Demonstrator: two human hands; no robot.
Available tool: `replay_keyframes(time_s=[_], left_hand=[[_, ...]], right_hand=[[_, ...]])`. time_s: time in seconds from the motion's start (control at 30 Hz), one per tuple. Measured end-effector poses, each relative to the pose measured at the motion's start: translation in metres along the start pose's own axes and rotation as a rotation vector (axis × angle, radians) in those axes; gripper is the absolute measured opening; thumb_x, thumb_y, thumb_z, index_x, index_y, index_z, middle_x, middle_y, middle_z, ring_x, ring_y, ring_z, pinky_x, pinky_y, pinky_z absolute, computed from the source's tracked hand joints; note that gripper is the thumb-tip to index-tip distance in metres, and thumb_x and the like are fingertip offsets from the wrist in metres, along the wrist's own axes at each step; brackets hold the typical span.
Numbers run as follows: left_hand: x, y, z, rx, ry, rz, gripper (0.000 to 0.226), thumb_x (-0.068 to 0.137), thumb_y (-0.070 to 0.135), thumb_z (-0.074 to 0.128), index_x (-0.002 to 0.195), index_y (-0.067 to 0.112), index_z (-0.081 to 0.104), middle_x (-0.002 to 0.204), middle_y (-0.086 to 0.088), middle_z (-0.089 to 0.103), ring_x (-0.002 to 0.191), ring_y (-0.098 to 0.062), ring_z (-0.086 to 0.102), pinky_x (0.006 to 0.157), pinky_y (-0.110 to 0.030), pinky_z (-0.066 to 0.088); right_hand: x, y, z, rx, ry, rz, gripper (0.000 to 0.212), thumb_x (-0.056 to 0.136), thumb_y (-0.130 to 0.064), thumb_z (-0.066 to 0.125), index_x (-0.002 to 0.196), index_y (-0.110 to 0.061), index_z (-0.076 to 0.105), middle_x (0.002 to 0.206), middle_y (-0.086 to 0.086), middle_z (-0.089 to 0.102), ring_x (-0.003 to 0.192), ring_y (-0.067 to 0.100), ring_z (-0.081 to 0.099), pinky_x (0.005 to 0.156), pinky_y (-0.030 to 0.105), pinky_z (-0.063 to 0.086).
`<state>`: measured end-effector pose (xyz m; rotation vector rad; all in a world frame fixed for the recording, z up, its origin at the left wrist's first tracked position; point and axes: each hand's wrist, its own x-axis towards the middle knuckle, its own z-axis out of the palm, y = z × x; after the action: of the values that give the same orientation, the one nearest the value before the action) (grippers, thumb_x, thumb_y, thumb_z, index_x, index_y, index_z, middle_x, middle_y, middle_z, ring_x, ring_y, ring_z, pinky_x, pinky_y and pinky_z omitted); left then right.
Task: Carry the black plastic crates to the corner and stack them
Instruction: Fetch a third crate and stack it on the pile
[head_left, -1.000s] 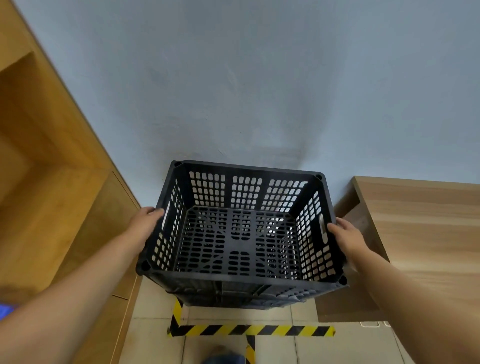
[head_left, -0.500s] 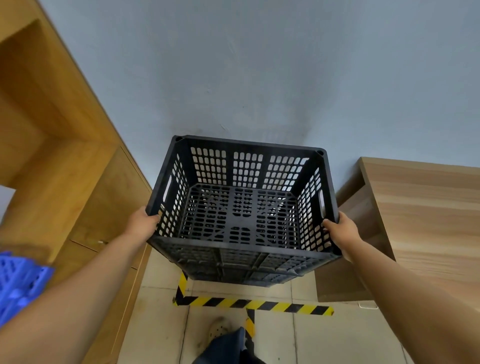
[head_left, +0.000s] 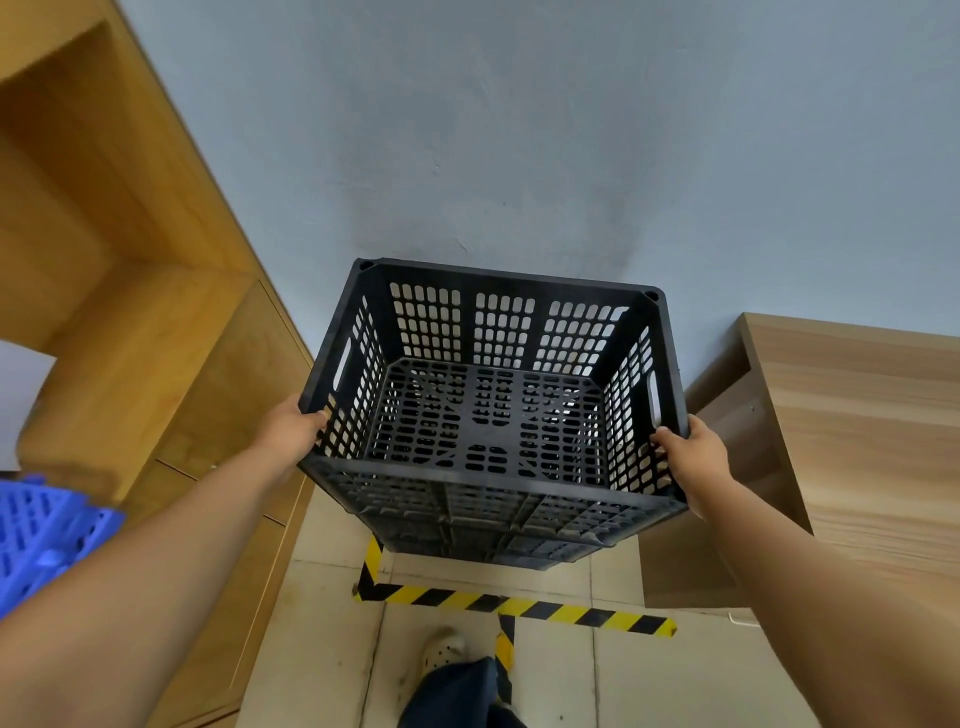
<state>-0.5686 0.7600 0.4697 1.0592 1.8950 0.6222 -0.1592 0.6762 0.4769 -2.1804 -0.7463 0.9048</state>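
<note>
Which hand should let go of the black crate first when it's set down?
Probably neither. The left hand and the right hand grip opposite sides of the crate near its front corners, evenly. If one must go first, I'd guess the left, nearer the cabinet.

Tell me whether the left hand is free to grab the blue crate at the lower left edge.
Probably not yet: the left hand grips the black crate, as does the right hand. The blue crate lies beside the left forearm, unobstructed.

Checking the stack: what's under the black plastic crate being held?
Another black slatted crate shows directly beneath the black perforated plastic crate; anything lower and the floor there are covered.
</note>
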Motion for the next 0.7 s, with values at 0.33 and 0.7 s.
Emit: replay_keyframes(time_s=[0.33, 0.7], left_hand=[[0.0047, -0.0024, 0.0023, 0.034, 0.027, 0.01, 0.025, 0.094, 0.013, 0.049, 0.118, 0.009, 0.053, 0.1, -0.011, 0.06, 0.089, -0.027, 0.054, 0.072, -0.038, 0.042], [0.0038, -0.009, 0.0033, 0.133, 0.042, 0.064, 0.024, 0.095, 0.018, 0.046, 0.118, 0.012, 0.05, 0.099, -0.009, 0.058, 0.085, -0.025, 0.053, 0.071, -0.036, 0.041]], right_hand=[[0.0068, -0.0026, 0.0007, 0.014, -0.022, -0.03, 0.036, 0.094, -0.017, 0.05, 0.13, -0.011, 0.049, 0.096, 0.015, 0.065, 0.072, 0.023, 0.059, 0.076, 0.044, 0.056], [-0.0011, 0.0049, 0.003, -0.177, 0.046, -0.08, 0.03, 0.095, -0.021, 0.048, 0.124, -0.012, 0.05, 0.079, -0.001, 0.056, 0.067, 0.016, 0.055, 0.07, 0.04, 0.053]])
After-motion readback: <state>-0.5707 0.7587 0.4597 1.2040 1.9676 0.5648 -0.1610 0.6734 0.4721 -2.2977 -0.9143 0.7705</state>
